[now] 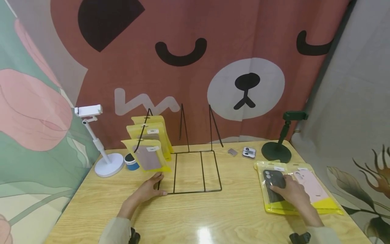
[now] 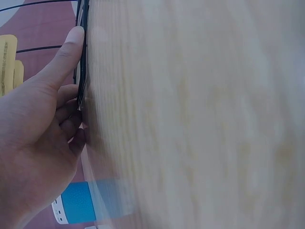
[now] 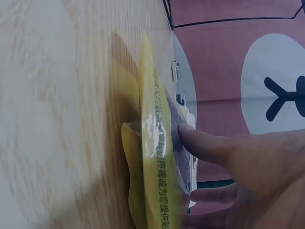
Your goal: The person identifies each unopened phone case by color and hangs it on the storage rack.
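My left hand (image 1: 150,187) lies on the wooden table (image 1: 189,217) at the front left corner of a black wire rack (image 1: 195,192). In the left wrist view the left hand (image 2: 38,143) has its thumb straight along the rack's wire (image 2: 82,57) and its fingers against it. Three yellow packets (image 1: 147,157) with phone cases hang on the rack's left prong. My right hand (image 1: 293,194) rests flat on a yellow packet holding a black phone case (image 1: 269,179). From the right wrist, the right hand (image 3: 248,162) presses a straight thumb on that packet (image 3: 155,157). A pink-case packet (image 1: 313,186) lies beside it.
A white phone stand (image 1: 105,159) and a blue cylinder (image 1: 131,162) stand at the back left. At the back right are a dark stand (image 1: 277,149), an earbud box (image 1: 248,152) and a small grey item (image 1: 232,152). A bear-face curtain (image 1: 195,67) hangs behind.
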`<state>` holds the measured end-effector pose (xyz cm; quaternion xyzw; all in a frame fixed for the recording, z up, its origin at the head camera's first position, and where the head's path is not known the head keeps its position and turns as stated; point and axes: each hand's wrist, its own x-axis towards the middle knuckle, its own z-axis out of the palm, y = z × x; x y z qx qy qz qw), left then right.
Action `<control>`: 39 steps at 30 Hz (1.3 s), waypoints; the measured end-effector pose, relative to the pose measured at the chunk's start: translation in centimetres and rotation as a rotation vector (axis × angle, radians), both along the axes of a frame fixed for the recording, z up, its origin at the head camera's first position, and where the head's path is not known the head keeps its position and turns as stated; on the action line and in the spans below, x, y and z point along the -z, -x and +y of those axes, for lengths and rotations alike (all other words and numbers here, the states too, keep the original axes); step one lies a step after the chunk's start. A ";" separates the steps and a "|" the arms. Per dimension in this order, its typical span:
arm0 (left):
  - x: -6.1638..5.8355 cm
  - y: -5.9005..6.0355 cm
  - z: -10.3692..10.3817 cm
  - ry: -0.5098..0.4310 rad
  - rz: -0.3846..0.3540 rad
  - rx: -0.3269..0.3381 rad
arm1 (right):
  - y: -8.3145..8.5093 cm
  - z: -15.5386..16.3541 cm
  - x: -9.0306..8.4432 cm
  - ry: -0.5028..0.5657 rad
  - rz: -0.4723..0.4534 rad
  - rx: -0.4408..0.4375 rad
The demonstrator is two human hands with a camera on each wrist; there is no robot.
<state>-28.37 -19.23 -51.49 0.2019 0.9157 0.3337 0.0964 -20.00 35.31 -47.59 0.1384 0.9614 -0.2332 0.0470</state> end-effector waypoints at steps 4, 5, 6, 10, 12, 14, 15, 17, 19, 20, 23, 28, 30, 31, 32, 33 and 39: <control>0.0 0.0 0.1 -0.007 -0.015 -0.033 | 0.1 0.2 0.2 0.005 0.010 -0.011; 0.0 0.0 0.1 -0.016 -0.017 -0.042 | 0.2 0.2 0.2 0.005 0.012 -0.010; 0.1 0.0 0.2 -0.021 -0.013 -0.049 | 0.2 0.2 0.3 0.005 0.015 -0.009; 0.2 -0.1 0.2 -0.042 0.018 -0.048 | 0.6 0.5 0.4 0.011 0.027 -0.003; 0.2 -0.1 0.2 -0.036 0.020 -0.047 | 0.7 0.7 0.6 0.015 0.037 -0.005; 0.1 -0.1 0.2 -0.022 0.012 -0.047 | 0.9 0.9 0.6 0.025 0.042 -0.004; 0.1 -0.1 0.2 -0.015 0.005 -0.045 | 1.0 1.1 0.6 0.030 0.045 -0.001; 0.0 -0.1 0.1 -0.007 -0.009 -0.034 | 1.1 1.3 0.7 0.043 0.048 0.002; -0.1 -0.2 0.0 -0.006 -0.013 -0.017 | 1.2 1.5 0.7 0.060 0.042 0.009; -0.2 -0.2 0.0 -0.008 -0.016 -0.009 | 1.2 1.6 0.8 0.068 0.038 0.013; -0.2 -0.2 -0.1 -0.009 -0.018 -0.004 | 1.3 1.9 0.8 0.080 0.027 0.029; 0.0 -0.1 0.0 -0.014 -0.021 -0.049 | 1.6 2.2 0.4 0.076 0.020 0.043; 0.1 0.0 0.0 -0.033 -0.003 -0.053 | 1.7 2.3 0.2 0.071 0.011 0.051; 0.1 0.0 0.0 -0.042 0.007 -0.050 | 1.8 2.3 0.1 0.064 0.005 0.055; 0.2 0.0 0.0 -0.049 0.014 -0.046 | 1.8 2.3 0.0 0.060 -0.003 0.064; 0.2 0.1 0.0 -0.052 0.019 -0.044 | 1.8 2.4 -0.1 0.057 -0.011 0.070; 0.3 0.1 0.0 -0.017 -0.002 -0.028 | 1.8 2.7 -0.5 0.116 0.026 0.061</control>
